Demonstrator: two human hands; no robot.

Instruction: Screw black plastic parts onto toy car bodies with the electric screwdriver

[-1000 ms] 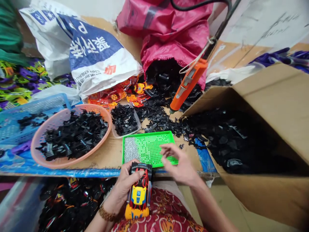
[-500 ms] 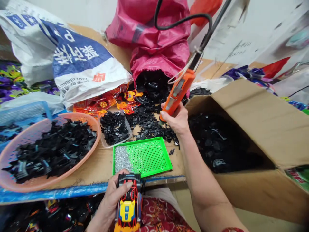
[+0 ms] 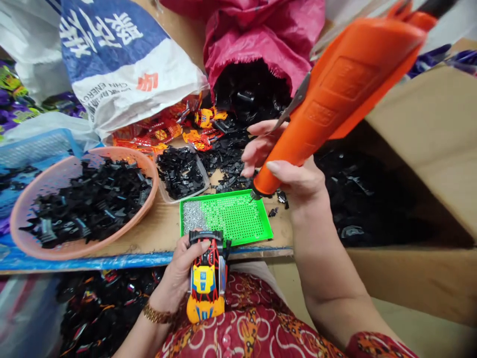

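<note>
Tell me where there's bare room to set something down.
Bare board shows between the orange basket and green tray, in front of the clear container. A smaller patch lies between the tray and right forearm. Behind the tray, loose black parts crowd the surface.

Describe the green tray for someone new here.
Start at the big peach basket of black parts. Move right past the clear tub to the bench edge. There, partly behind the toy car, the shallow green tray stands out: its neighbours hold black parts, it holds silvery pieces.
</note>
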